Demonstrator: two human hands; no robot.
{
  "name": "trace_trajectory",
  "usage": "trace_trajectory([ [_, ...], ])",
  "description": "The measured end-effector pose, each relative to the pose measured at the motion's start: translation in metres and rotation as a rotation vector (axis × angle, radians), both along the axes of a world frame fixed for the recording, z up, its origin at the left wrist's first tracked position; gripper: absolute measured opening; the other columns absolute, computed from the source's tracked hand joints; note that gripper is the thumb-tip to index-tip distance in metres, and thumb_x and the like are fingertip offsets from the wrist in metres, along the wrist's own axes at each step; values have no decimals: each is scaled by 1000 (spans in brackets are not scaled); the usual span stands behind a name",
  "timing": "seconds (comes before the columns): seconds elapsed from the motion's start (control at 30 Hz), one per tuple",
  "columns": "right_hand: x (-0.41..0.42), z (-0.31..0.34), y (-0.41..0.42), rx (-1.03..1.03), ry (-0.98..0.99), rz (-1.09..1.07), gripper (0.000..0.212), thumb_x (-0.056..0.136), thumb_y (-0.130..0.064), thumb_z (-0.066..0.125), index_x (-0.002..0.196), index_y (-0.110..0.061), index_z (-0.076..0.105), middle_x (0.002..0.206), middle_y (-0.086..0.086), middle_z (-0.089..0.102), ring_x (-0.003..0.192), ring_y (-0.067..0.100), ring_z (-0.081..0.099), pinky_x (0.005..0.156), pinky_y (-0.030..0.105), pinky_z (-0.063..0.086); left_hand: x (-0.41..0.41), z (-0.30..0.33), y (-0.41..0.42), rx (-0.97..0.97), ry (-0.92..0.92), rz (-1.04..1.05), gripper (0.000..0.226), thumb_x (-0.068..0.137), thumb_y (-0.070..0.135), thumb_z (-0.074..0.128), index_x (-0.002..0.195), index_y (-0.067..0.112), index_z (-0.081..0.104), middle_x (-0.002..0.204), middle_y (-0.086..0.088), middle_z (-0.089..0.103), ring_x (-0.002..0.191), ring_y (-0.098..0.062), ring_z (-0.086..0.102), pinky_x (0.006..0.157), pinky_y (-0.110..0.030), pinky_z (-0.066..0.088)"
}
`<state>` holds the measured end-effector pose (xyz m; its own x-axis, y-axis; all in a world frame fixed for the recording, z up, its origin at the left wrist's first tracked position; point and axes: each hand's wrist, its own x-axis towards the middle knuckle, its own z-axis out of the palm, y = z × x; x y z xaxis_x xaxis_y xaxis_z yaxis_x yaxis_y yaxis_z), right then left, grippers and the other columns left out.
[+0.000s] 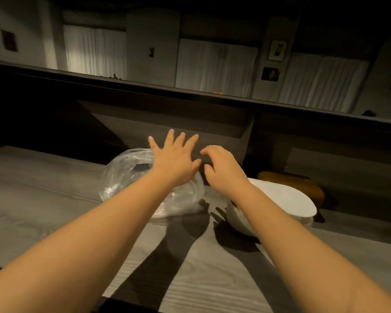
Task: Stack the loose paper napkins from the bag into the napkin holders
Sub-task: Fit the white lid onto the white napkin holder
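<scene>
A clear plastic bag (126, 175) lies on the grey wooden table (43, 199), with white napkins showing at its lower edge. My left hand (175, 158) hovers over the bag's right side, fingers spread straight and holding nothing. Just right of it, my right hand (223, 169) hangs in the air with loosely curled fingers, also holding nothing. A white round stack of napkins (284, 199) sits to the right, partly hidden under my right forearm. Whether it stands in a holder I cannot tell.
A brown wooden object (300, 184) lies behind the white stack at the table's far edge. Beyond the table runs a dark bench back with a ledge (190, 91). Curtained windows and small framed pictures line the far wall.
</scene>
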<state>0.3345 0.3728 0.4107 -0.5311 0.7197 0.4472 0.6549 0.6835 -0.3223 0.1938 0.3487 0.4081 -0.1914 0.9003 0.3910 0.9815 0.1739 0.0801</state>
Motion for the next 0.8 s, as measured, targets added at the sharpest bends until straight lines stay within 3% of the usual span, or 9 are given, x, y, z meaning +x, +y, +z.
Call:
trace_trajectory([
  [0.07,-25,-5,-4,-122,55,19,43,98,-14,49,141,-19,45,146,0,43,131,17,43,105,33,38,-38,-17,-9,-120,-91,141,81,91,75,32,151,47,-14,166,0,-1,151,-35,-5,111,-72,1],
  [0.17,-57,-23,-4,-368,141,30,38,100,-18,48,137,-21,48,138,-1,50,114,16,52,91,30,44,-90,-71,-31,-324,-298,223,97,78,88,37,151,49,-14,166,-3,2,150,-40,4,115,-68,7],
  [0.27,-81,-46,-6,-445,234,-79,41,102,-31,44,142,-22,45,145,2,48,127,22,49,99,34,42,-110,-112,-60,-373,-235,170,85,79,85,40,150,40,27,155,-4,32,141,-32,32,115,-48,26],
  [0.33,-97,-55,-16,-591,364,-97,50,102,-40,45,149,-24,37,152,3,40,136,24,41,105,36,37,-111,-121,-73,-153,-332,70,50,91,62,52,122,24,59,123,-2,57,118,-23,54,95,-34,42],
  [0.4,-113,-57,-34,-804,484,-25,60,99,-46,49,153,-30,27,157,2,31,142,26,33,106,40,36,-109,-115,-84,-32,-746,-20,28,92,38,61,94,11,68,94,-5,65,93,-21,63,82,-35,50],
  [0.5,-140,-54,-71,-1140,657,187,53,98,-39,54,147,-28,37,138,-3,45,128,27,48,76,35,49,-112,-103,-109,142,-1572,-103,14,88,16,61,89,4,67,90,-14,68,85,-26,66,89,-43,53],
  [0.6,-179,-61,-101,-943,581,209,15,93,-17,60,107,-20,62,102,6,64,92,23,63,70,33,51,-116,-102,-136,486,-2087,-98,13,88,10,58,92,6,69,88,-14,69,84,-26,65,85,-43,51],
  [0.7,-212,-69,-138,-843,749,233,18,86,-3,55,75,-16,56,81,9,56,79,28,56,66,37,48,-118,-100,-164,861,-2053,96,9,85,10,63,76,13,65,76,-6,64,74,-20,62,68,-35,51],
  [0.8,-237,-74,-181,-1012,969,358,26,83,4,50,74,-20,55,79,10,56,75,25,55,67,37,49,-121,-91,-197,1166,-1719,225,15,83,12,67,76,18,55,77,-2,61,70,-16,59,58,-27,50],
])
